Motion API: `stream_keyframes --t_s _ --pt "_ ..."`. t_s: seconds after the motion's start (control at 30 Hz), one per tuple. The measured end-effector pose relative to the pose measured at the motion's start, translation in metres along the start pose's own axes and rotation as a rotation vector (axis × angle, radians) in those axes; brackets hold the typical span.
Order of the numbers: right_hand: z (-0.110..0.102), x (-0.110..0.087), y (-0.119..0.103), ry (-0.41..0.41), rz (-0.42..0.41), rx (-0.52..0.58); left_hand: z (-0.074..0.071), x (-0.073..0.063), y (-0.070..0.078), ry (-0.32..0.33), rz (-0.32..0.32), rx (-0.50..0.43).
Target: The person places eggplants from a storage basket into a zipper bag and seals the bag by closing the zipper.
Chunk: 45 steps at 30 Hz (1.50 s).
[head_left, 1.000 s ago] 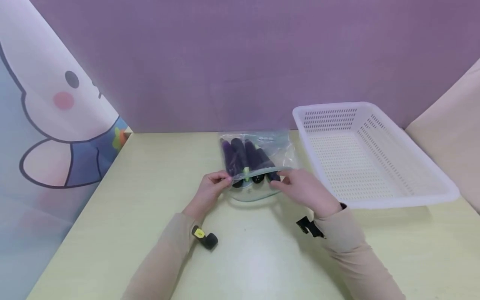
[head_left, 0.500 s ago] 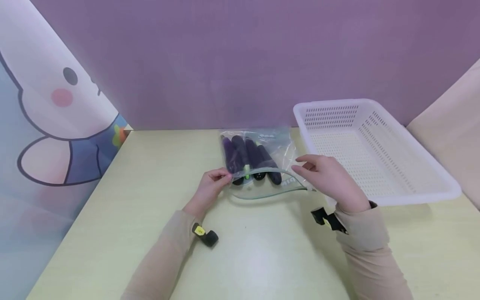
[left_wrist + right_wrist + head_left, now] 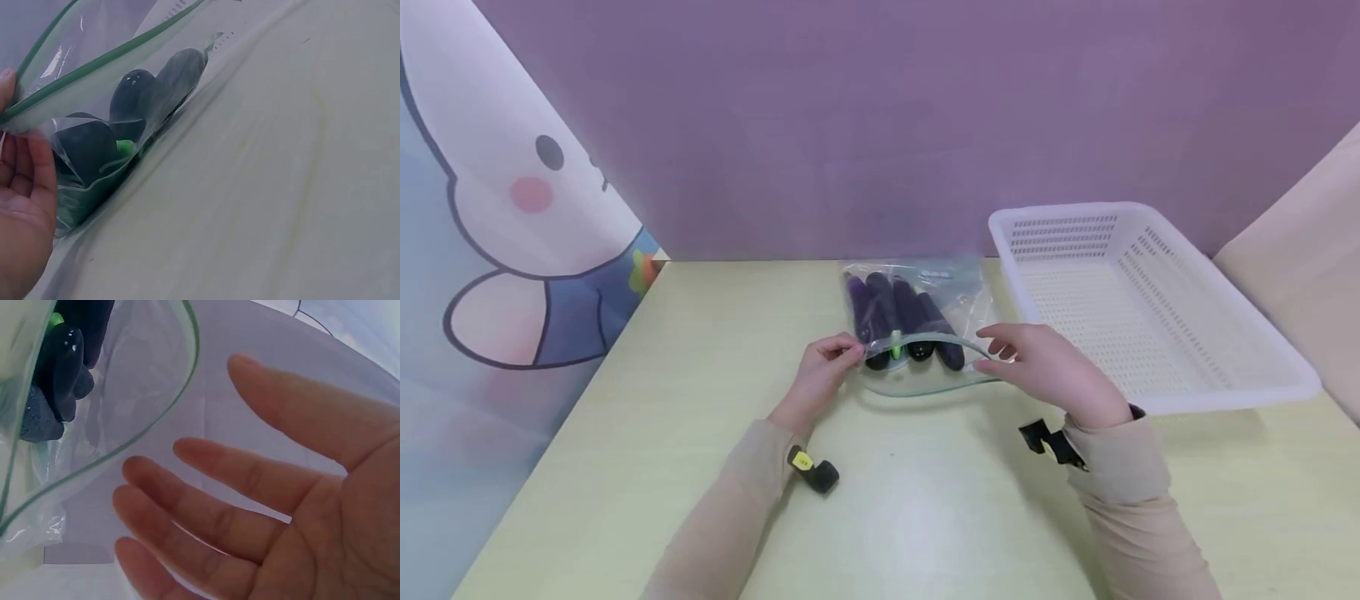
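A clear zip bag (image 3: 973,302) lies on the table with several dark purple eggplants (image 3: 942,333) inside, and its green-edged mouth gapes toward the person. At the left end of that mouth, my left hand (image 3: 822,375) pinches the edge; the left wrist view shows the fingers (image 3: 42,164) behind the plastic and the thumb above the zip strip (image 3: 119,53). Close to the mouth's right end is my right hand (image 3: 1051,373). In the right wrist view, this hand (image 3: 275,500) has spread, relaxed fingers and holds nothing, beside the bag's curved green edge (image 3: 147,430).
A white perforated plastic basket (image 3: 1262,354) stands at the right, just beyond the right hand. Behind the pale table (image 3: 880,517) rises a purple backdrop (image 3: 850,125). Small black cameras are strapped to both wrists, including the left wrist camera (image 3: 820,475).
The right hand let go of the bag's edge and moved right, then came slightly back toward the mouth. The mouth now gapes wider at its right end. The left hand kept its pinch.
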State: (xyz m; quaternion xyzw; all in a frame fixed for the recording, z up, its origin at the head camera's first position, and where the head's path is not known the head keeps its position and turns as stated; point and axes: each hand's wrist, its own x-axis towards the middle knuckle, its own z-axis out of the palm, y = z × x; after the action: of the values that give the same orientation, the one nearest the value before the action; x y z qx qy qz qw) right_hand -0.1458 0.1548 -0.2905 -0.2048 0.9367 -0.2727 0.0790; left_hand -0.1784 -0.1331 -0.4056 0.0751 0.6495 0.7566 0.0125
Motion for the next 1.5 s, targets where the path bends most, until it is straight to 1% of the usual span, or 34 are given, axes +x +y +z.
stream_keyframes --t_s 0.13,0.23,0.3,0.43,0.53,0.67,0.77,0.93,1.13,1.27,1.4,1.5 --pt "0.006 0.005 0.001 -0.002 -0.055 -0.078 0.001 0.0 0.001 0.035 0.034 -0.027" --pt "0.014 0.009 0.002 0.006 -0.098 -0.178 0.002 -0.001 0.003 0.058 0.055 -0.048" --pt "0.019 0.01 0.003 0.016 -0.111 -0.241 0.002 -0.001 0.004 0.069 0.07 -0.058" --pt "0.03 0.011 0.007 0.006 -0.139 -0.354 0.003 -0.001 0.005 0.088 0.077 -0.056" --pt "0.036 0.011 0.01 -0.017 -0.153 -0.398 0.002 0.0 0.006 0.114 0.08 -0.066" --pt "0.04 0.012 0.013 -0.025 -0.153 -0.388 0.0 0.001 0.006 0.135 0.095 -0.09" --pt "0.043 0.014 0.015 -0.016 -0.14 -0.387 -0.001 0.002 0.006 0.132 0.104 -0.096" --pt "0.046 0.016 0.016 0.024 -0.088 -0.378 -0.001 0.002 0.007 0.141 0.108 -0.092" --pt "0.048 0.018 0.015 0.054 -0.033 -0.325 -0.003 0.002 0.006 0.158 0.096 -0.088" --pt "0.046 0.018 0.015 0.107 -0.011 -0.309 -0.005 0.002 0.005 0.158 0.11 -0.046" --pt "0.04 0.016 0.014 0.187 -0.007 -0.309 -0.006 0.003 0.006 0.133 0.131 -0.009" --pt "0.038 0.015 0.013 0.217 -0.014 -0.299 -0.007 0.003 0.006 0.126 0.14 0.007"
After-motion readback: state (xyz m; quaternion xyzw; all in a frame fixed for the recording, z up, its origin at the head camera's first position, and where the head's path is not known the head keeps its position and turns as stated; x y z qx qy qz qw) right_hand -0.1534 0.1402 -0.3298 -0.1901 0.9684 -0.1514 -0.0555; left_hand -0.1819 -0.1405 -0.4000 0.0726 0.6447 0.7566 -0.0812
